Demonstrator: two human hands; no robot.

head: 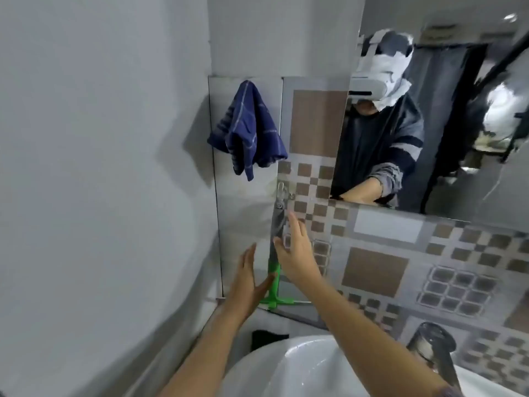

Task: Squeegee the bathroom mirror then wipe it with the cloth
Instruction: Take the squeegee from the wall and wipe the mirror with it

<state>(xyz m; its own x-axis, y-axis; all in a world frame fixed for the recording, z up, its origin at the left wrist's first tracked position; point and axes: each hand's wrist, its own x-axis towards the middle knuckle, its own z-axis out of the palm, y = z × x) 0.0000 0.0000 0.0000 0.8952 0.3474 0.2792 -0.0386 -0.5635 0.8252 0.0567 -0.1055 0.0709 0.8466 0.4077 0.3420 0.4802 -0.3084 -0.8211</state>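
A squeegee [274, 282] with a grey handle and a green head hangs blade-down from a metal hook [282, 190] on the tiled wall. My right hand [294, 253] rests against its handle, fingers stretched out and thumb touching the grip. Just left of the green neck, my left hand [246, 279] is flat and open, thumb close to it. A dark blue checked cloth [247, 130] hangs on the wall above, to the left. The mirror [458, 138] fills the upper right and reflects a person wearing a headset.
A white sink [286, 368] sits below my arms, with a chrome tap [432, 348] at its right. Patterned brown and grey tiles [375, 270] cover the wall under the mirror. A plain grey wall [100, 167] closes in on the left.
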